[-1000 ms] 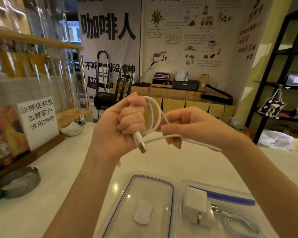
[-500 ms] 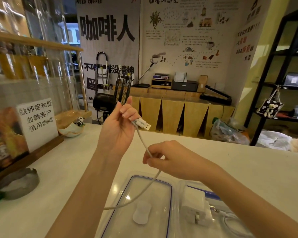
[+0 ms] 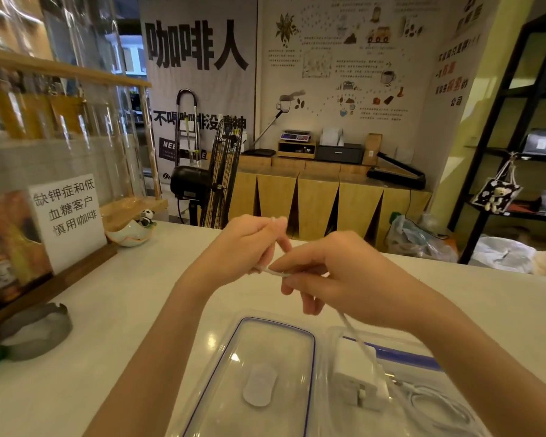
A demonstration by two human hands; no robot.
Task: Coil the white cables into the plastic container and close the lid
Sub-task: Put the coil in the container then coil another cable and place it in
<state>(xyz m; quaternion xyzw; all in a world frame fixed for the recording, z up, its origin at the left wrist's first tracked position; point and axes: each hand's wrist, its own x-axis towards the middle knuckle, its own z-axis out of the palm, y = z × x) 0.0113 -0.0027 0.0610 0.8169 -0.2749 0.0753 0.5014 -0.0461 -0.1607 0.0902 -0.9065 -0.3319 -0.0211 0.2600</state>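
The left hand [image 3: 246, 247] and right hand [image 3: 334, 275] meet above the counter [image 3: 108, 326], both pinching one white cable [image 3: 276, 272] between fingertips. From the right hand it drops to the open container [image 3: 407, 354], beside a white charger [image 3: 358, 376]. The lid [image 3: 256, 373] lies flat just left.

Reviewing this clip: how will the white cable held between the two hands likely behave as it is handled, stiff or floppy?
Probably floppy: below the right hand the white cable hangs slack toward the container. Likely light, since fingertips of the left hand alone hold it. Its loops may spring open once released, though that is a guess.
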